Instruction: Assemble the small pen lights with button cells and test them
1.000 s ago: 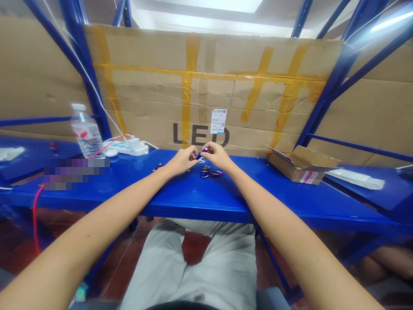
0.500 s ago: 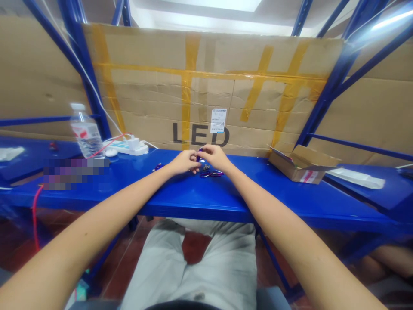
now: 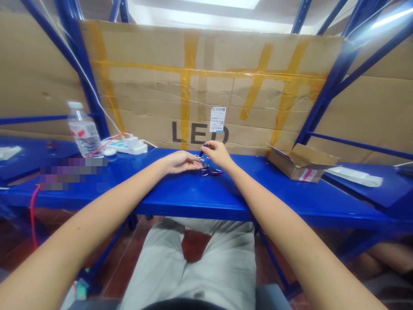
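My right hand [image 3: 217,153] pinches a small, dark purple cylinder [image 3: 202,150] between thumb and fingers, tilted above the blue table. What kind of thing the cylinder is, I cannot make out. To its left, my left hand [image 3: 182,162] has its fingers stretched towards the right, low over the tabletop. A small shiny spot shows at its fingers, too small to name. Just beyond the left fingertips and below the right hand lies a loose cluster of small purple and silver carabiners [image 3: 211,172], with small metal pieces [image 3: 205,166] among them.
An open cardboard box [image 3: 301,165] stands at the right on the blue table [image 3: 193,196]. At the left are a water bottle [image 3: 84,133], a white power strip [image 3: 130,145] with cables, and a blurred-out patch. A large cardboard sheet [image 3: 145,94] closes off the back.
My left hand has drawn back from the cylinder and its fingers have straightened. My right hand has lifted slightly, keeping the cylinder, which now tilts. The view has shifted a little.
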Action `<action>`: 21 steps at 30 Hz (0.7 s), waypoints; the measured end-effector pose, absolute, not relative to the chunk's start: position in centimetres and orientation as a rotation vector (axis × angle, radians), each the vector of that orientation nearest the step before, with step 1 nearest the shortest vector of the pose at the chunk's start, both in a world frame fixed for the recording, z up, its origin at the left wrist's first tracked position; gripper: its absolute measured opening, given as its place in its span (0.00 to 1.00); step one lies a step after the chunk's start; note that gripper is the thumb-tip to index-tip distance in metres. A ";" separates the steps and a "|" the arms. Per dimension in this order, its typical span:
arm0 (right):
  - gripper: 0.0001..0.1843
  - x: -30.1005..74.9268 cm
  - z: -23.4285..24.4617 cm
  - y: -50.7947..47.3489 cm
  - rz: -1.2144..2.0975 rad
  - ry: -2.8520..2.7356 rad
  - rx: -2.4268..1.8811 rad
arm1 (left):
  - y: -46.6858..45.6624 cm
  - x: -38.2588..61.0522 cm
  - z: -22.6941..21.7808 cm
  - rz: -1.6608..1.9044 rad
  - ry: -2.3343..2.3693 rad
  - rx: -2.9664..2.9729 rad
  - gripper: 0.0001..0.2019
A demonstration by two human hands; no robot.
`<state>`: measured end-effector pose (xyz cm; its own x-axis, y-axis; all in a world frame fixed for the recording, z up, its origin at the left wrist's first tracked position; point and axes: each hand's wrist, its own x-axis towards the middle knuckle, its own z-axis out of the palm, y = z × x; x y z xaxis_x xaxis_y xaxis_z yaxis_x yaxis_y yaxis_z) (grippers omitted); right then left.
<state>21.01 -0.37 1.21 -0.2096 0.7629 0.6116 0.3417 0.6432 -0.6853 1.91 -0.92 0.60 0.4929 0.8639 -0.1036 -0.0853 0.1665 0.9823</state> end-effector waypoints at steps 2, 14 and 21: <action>0.10 21.1 1.1 -0.1 0.522 -1.784 -0.905 | -0.7 1.8 0.6 0.788 0.790 1.198 0.09; 0.03 20.7 0.9 -0.2 0.753 -1.795 -0.895 | -1.1 2.0 0.5 0.820 0.856 1.249 0.10; 0.06 20.6 1.5 -0.6 0.833 -1.661 -1.009 | -1.1 1.9 0.3 0.963 0.906 1.362 0.10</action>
